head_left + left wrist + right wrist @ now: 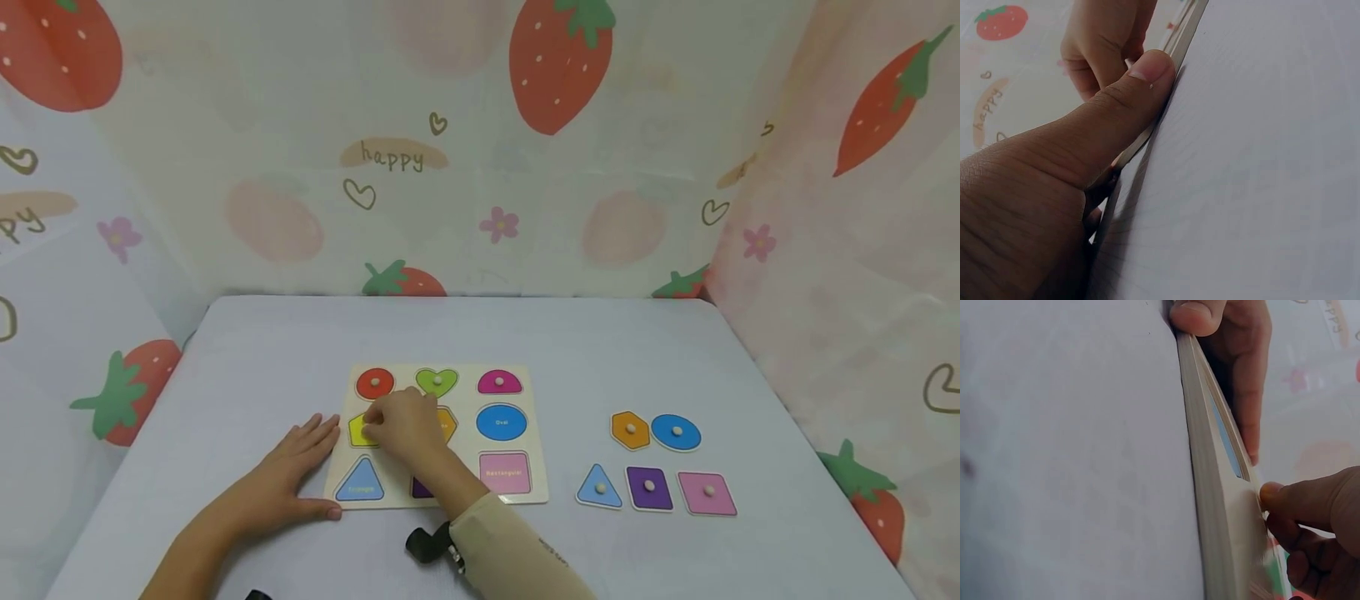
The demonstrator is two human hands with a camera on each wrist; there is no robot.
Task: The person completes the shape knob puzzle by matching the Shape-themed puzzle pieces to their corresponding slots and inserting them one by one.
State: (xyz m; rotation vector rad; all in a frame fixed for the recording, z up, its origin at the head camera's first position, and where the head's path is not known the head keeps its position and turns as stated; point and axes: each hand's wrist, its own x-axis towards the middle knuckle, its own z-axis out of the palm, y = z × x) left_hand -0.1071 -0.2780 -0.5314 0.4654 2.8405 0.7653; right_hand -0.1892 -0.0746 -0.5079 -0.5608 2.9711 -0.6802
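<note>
- Head: my right hand [406,427] pinches the yellow piece [362,431] on the puzzle board [465,492], marked "Oval" and "Rectangular"; my left hand [288,477] lies with fingers straight at its left edge. The backdrop [442,237] reads "happy".
- Left wrist: my left thumb touches the board's edge.
- Right wrist: my thumb and fingers close together at the board's face (knob hidden).

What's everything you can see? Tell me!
Table: 1, white, underneath
Puzzle board: 1, cream, on table
Circle, heart, semicircle: 1 each, red, green, magenta, board's top row
Yellow shape: 1, partly covered, board's left
Clearly unfilled slots: 5, blue twice, orange, purple, pink, on board
Loose pieces: 5, same colours, right of board
Strawberry backdrop sides: 3, pale, around table
Small objects: 2, black, below board
Sleeve: 1, beige, bottom centre
Left hand: 1, beside board
Right hand: 1, at yellow shape
</note>
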